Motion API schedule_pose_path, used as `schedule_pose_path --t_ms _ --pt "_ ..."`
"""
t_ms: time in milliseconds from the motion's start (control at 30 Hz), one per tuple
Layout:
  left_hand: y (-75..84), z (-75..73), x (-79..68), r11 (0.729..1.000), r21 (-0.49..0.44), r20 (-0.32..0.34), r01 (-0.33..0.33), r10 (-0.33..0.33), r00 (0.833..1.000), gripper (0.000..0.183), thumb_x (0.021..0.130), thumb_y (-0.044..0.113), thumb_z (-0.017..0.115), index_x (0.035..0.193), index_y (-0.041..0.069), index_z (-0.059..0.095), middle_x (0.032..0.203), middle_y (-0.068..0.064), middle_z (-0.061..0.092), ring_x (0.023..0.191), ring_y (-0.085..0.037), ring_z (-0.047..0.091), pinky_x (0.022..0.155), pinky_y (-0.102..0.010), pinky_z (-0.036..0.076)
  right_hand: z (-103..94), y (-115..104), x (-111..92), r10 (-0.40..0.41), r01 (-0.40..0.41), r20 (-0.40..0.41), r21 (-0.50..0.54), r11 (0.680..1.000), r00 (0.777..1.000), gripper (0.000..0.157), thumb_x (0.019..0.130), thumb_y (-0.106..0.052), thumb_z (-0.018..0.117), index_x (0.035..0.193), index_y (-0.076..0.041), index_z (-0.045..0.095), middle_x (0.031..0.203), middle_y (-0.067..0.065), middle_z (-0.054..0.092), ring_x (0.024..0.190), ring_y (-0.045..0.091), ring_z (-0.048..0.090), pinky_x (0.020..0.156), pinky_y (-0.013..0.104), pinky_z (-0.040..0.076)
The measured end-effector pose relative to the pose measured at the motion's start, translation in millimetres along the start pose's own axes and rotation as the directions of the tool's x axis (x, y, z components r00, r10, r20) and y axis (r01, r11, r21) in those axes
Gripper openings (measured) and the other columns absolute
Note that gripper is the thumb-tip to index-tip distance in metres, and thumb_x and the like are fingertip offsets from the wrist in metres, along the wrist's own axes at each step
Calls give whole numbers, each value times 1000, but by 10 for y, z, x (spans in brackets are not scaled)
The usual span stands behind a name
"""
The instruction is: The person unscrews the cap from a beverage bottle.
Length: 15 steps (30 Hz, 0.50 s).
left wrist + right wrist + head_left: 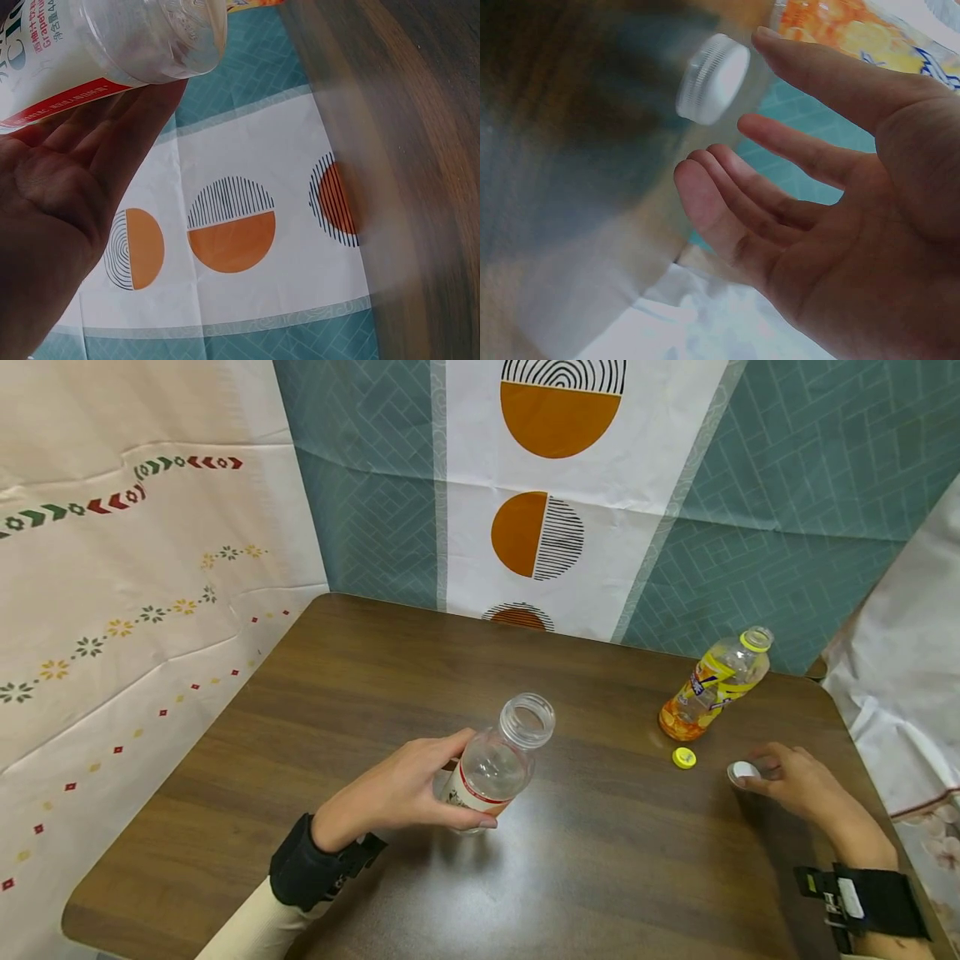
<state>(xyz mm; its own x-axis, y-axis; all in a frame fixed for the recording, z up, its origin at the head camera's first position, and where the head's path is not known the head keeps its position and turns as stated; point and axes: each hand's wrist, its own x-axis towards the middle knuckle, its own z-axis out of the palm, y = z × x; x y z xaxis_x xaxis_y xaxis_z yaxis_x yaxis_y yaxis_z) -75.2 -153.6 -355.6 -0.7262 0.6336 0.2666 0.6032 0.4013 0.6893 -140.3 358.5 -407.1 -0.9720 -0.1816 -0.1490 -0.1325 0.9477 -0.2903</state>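
My left hand [408, 785] grips a clear, uncapped plastic bottle [495, 768] around its labelled body, over the middle of the table. The bottle leans toward the upper right in the head view. In the left wrist view its printed label [45, 60] and the palm [52, 187] show. A white ridged cap [715, 79] lies on the table at the right. My right hand [806, 785] is beside this cap [742, 772]. In the right wrist view the fingers [787, 139] are spread and the cap sits just beyond the fingertips, apparently not held.
An uncapped bottle with a yellow-orange label [708, 689] stands at the back right of the brown table [360, 677]. A yellow cap [684, 757] lies in front of it. Patterned cloth [375, 485] hangs behind the table, and pale cloth [150, 610] along the left.
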Motion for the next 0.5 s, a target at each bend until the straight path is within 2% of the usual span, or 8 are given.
schedule_pose_path --t_ms 167,300,400,500 --pt "-5 9 9 1000 9 -1 -8 8 1000 53 72 50 75 110 23 51 95 14 63 82 -1 57 70 -29 52 -88 -49 -60 17 -18 -41 -25 1000 999 64 81 -33 71 113 18 47 97 36 53 87 47 52 69 58 45" --pt "-9 13 12 1000 5 -2 -10 10 1000 53 72 50 75 110 23 51 96 15 63 83 -1 57 70 -29 52 -147 -126 -100 -3 -1 -114 -35 999 993 63 82 -34 71 112 17 48 96 35 53 84 45 53 67 58 45" --pt "-10 14 13 1000 3 -3 -12 12 1000 53 72 51 75 111 24 51 96 15 63 83 0 57 70 -29 52 -197 -228 -143 -47 42 -187 -35 999 981 61 81 -33 72 112 15 50 95 34 53 83 44 53 66 58 44" --pt "-13 16 13 1000 2 -3 -13 13 1000 53 72 51 75 111 24 51 96 15 62 83 0 57 71 -29 52 -259 -369 -191 -107 99 -265 -44 994 958 56 80 -29 74 111 13 52 94 32 54 82 43 54 64 58 44"
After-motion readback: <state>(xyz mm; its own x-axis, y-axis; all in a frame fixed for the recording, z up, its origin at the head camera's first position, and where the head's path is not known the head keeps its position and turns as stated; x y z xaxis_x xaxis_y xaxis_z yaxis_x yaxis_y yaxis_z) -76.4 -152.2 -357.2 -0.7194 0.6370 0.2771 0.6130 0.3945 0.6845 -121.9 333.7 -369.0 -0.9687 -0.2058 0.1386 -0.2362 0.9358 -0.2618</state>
